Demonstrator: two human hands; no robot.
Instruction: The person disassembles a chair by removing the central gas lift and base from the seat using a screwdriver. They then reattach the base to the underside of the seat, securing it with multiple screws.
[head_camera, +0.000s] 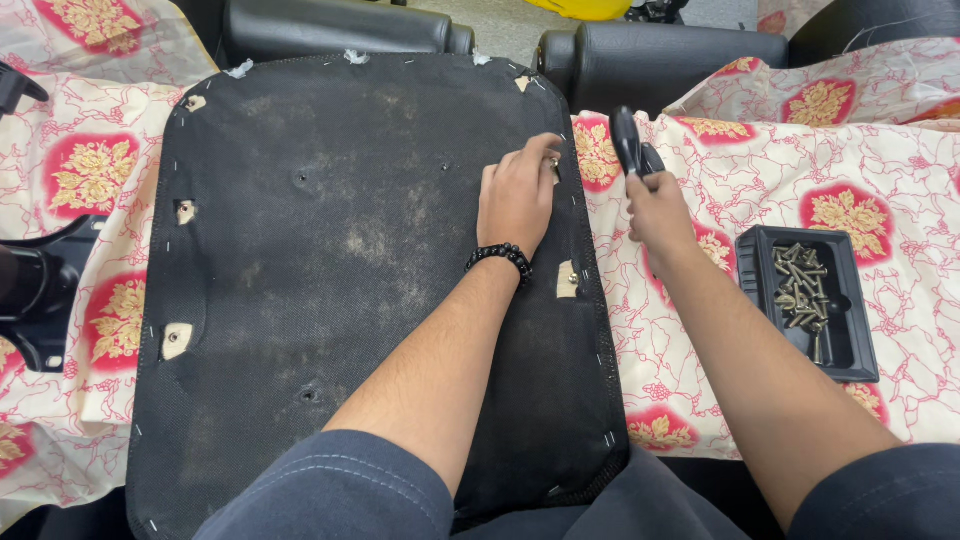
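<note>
A large black fabric-covered seat panel (330, 260) lies underside up on a floral cloth. My left hand (518, 192), with a black bead bracelet on the wrist, rests on the panel near its right edge, fingertips at a small cut-out hole with a fitting. My right hand (655, 205) is just off the panel's right edge, shut on a black-handled tool (628, 142) that points away from me. Several more cut-out holes (177, 340) show along the panel's left edge, and one (568, 280) lies below my left wrist.
A black plastic tray (850, 350) holding several bronze screws sits on the cloth to the right. Black padded chair parts (660, 60) lie at the back. A black plastic chair piece (30, 290) lies at the left edge.
</note>
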